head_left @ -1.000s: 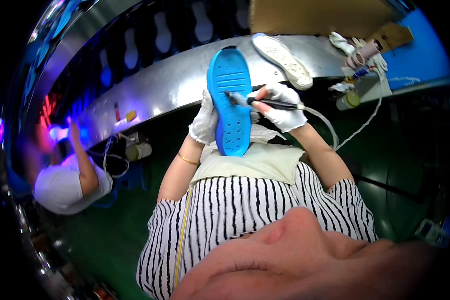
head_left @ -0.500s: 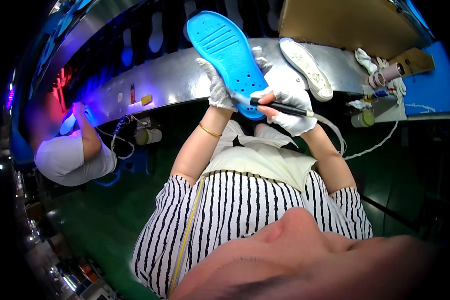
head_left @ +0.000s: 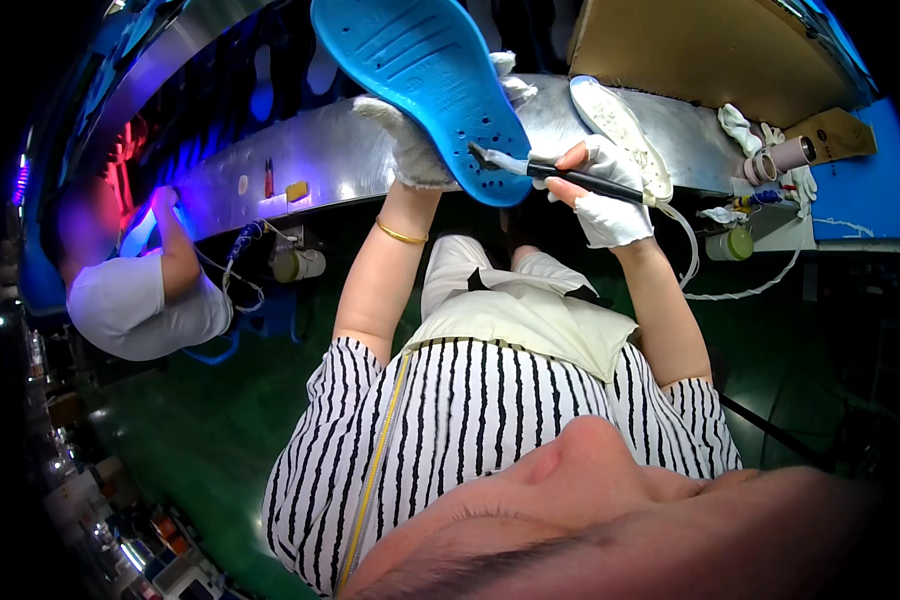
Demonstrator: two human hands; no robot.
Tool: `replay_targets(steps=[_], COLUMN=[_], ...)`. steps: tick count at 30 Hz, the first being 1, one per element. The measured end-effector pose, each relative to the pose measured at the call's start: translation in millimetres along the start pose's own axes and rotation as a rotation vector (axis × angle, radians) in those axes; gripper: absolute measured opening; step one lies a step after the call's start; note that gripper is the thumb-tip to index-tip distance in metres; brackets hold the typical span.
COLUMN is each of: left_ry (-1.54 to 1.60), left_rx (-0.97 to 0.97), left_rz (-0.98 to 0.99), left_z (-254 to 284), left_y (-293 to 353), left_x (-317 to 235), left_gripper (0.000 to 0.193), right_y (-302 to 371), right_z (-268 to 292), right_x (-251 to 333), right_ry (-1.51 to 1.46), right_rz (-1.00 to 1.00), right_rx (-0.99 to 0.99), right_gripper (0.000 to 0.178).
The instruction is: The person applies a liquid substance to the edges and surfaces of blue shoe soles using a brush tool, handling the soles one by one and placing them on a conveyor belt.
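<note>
Between the two gloved hands, the blue shoe sole (head_left: 425,85) is propped up by the left hand (head_left: 410,140) closed round its edge; the right hand (head_left: 602,190) pinches a brush (head_left: 555,172), bristles touching the heel end. Seemingly mid-coating, the next stroke needs steady support.

Open room is left below the raised blue sole (head_left: 425,90), between the two forearms. To the right, passage along the metal worktop (head_left: 270,170) is narrowed by a white sole (head_left: 620,125), a hose (head_left: 685,250), small jars (head_left: 730,243) and rags (head_left: 740,128); the left stretch is occupied by a co-worker's arm (head_left: 175,245).
</note>
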State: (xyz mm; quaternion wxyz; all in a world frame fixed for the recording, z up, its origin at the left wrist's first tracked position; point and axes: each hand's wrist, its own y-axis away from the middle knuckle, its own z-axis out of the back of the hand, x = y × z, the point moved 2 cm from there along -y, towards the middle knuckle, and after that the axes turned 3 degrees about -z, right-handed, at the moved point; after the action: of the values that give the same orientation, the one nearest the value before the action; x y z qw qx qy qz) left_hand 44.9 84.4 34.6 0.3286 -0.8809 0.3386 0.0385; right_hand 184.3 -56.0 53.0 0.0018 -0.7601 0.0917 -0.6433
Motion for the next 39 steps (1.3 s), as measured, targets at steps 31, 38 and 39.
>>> replay_targets(steps=[31, 38, 39], left_ry=[-1.086, -1.113, -1.123], left_rx=[-0.538, -0.547, -0.548], left_rz=[0.778, 0.760, 0.746], left_z=[12.8, 13.0, 17.4], left_y=[-37.1, -40.7, -39.7], left_x=[-8.0, -7.2, -11.5], left_gripper=[0.091, 0.090, 0.090], right_y=[-25.8, -43.7, -42.8], right_z=[6.1, 26.8, 23.2], right_x=[1.8, 3.1, 14.3], right_ry=[0.618, 0.470, 0.561], right_rz=[0.029, 0.026, 0.005], right_rx=[0.274, 0.131, 0.157], right_gripper=[0.009, 0.010, 0.010])
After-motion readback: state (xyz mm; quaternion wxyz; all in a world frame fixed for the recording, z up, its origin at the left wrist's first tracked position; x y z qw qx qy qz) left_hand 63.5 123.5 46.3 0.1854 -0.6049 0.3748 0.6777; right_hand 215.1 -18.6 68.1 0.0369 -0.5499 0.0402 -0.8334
